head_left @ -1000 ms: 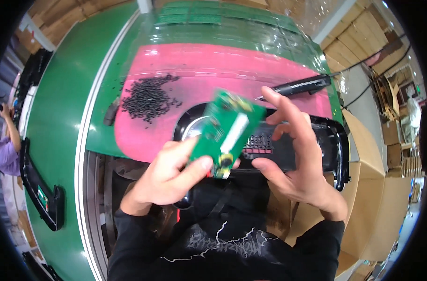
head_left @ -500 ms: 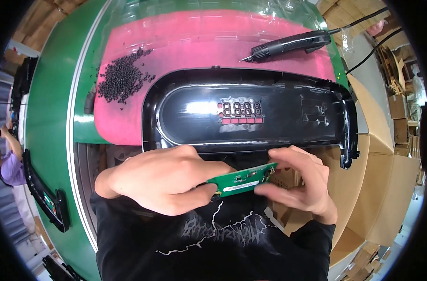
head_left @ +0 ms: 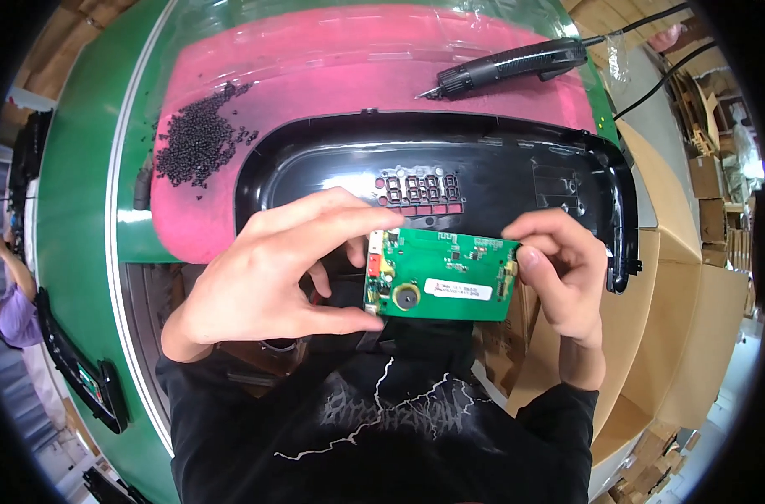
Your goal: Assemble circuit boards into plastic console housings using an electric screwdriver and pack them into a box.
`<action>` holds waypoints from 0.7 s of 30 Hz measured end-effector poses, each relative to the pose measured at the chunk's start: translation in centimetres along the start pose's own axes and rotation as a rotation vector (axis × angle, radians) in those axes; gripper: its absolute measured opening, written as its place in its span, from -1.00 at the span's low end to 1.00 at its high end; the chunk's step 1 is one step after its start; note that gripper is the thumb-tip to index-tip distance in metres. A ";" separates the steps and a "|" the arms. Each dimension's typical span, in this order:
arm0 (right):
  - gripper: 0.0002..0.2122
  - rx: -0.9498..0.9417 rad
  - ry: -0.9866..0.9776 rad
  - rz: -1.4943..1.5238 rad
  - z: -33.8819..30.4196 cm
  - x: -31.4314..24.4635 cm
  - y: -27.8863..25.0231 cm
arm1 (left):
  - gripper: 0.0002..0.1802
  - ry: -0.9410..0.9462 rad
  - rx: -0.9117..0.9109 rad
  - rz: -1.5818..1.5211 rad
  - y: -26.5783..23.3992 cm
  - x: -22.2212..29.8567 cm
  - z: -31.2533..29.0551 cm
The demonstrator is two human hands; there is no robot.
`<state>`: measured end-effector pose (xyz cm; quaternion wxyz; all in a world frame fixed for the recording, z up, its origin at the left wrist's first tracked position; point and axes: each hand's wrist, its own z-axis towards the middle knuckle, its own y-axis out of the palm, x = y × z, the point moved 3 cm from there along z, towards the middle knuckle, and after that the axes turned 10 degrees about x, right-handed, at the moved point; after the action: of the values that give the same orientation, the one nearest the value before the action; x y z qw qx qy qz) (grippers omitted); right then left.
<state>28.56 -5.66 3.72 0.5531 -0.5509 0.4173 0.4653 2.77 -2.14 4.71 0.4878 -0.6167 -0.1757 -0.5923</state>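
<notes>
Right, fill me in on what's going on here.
The left hand and right hand hold a green circuit board by opposite ends, components showing. It is not seated in the black plastic shell, which lies partly on a pink mat. A corded screwdriver lies beyond the shell; a heap of small black pieces lies to its left.

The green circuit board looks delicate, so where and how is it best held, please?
I would pinch the green circuit board by its long edges, coming from the left, finger on the far edge and thumb on the near one, as the left hand does. It is a thin rectangle; its face carries raised parts, such as the round component, while the long edges look mostly bare.
</notes>
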 end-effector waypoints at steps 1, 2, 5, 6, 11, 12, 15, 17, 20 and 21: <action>-0.82 0.002 0.002 -0.005 0.1 0.2 -0.1 | -0.18 0.027 0.022 0.042 0.0 -0.2 0.1; -0.78 -0.023 0.041 0.058 0.2 0.4 -0.1 | -0.21 0.053 0.045 0.083 0.0 -0.3 0.1; -0.45 -0.217 0.043 0.215 1.0 1.2 -0.1 | -0.28 0.061 0.081 0.122 -0.8 -1.1 0.6; -0.41 -0.208 -0.030 0.103 1.5 1.2 -0.1 | -0.27 0.072 0.082 0.107 -1.0 -1.7 1.0; -0.39 -0.151 -0.316 -0.189 4.8 2.7 -0.1 | -0.41 0.036 0.036 0.261 -1.6 -3.2 3.5; -0.41 -0.146 -0.329 -0.244 5.2 2.5 0.1 | -0.40 0.034 0.034 0.291 -1.6 -3.7 3.9; -0.43 -0.122 -0.382 -0.368 5.8 2.8 0.6 | -0.39 0.020 0.042 0.352 -1.2 -4.5 4.1; -0.44 -0.104 -0.421 -0.434 6.0 2.9 0.8 | -0.38 0.004 0.051 0.384 -1.0 -4.8 4.1; -0.44 -0.103 -0.413 -0.510 5.9 2.9 1.0 | -0.36 0.025 0.073 0.448 -0.8 -4.9 3.8; -0.44 -0.106 -0.408 -0.524 5.9 2.9 0.9 | -0.35 0.019 0.070 0.461 -0.8 -4.9 3.8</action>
<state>27.99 0.32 0.91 0.6966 -0.5629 0.1173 0.4290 3.10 3.10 1.24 0.6326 -0.6179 -0.0461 -0.4646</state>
